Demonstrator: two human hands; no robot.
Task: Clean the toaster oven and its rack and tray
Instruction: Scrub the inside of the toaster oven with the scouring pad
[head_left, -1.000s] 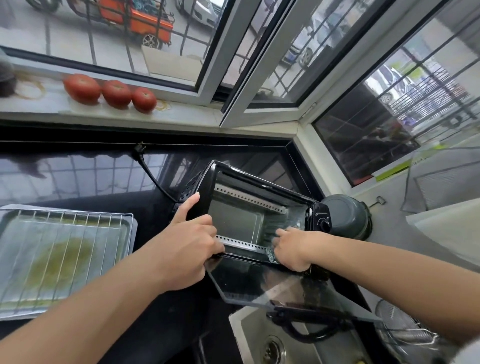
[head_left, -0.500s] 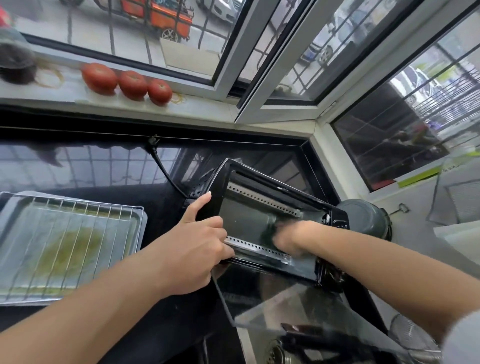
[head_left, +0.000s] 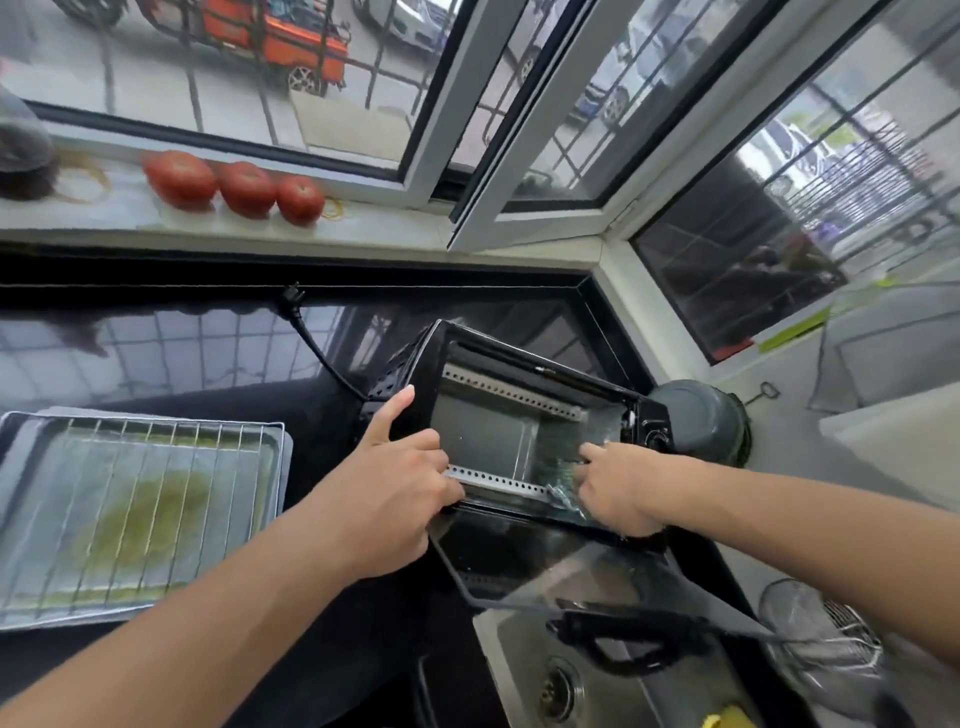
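Observation:
A small black toaster oven (head_left: 524, 364) stands on the dark counter with its glass door (head_left: 561, 571) folded down over the sink. My left hand (head_left: 395, 483) grips the oven's left front edge, thumb up along the side. My right hand (head_left: 618, 486) holds a scrubbing pad (head_left: 563, 480) against the lower right of the oven's opening. On the left lies the metal tray (head_left: 270, 519) with greenish residue, and the wire rack (head_left: 130, 499) rests on top of it.
A steel sink (head_left: 519, 670) with a drain sits below the open door. A wire strainer (head_left: 821, 639) lies at the right. A grey pot (head_left: 701, 421) stands behind the oven. Three tomatoes (head_left: 234, 187) line the window sill. The oven's cord (head_left: 311, 343) runs up the backsplash.
My right hand with the pad has moved from deeper inside the oven back out to the lower right front edge. The left hand keeps its grip on the oven.

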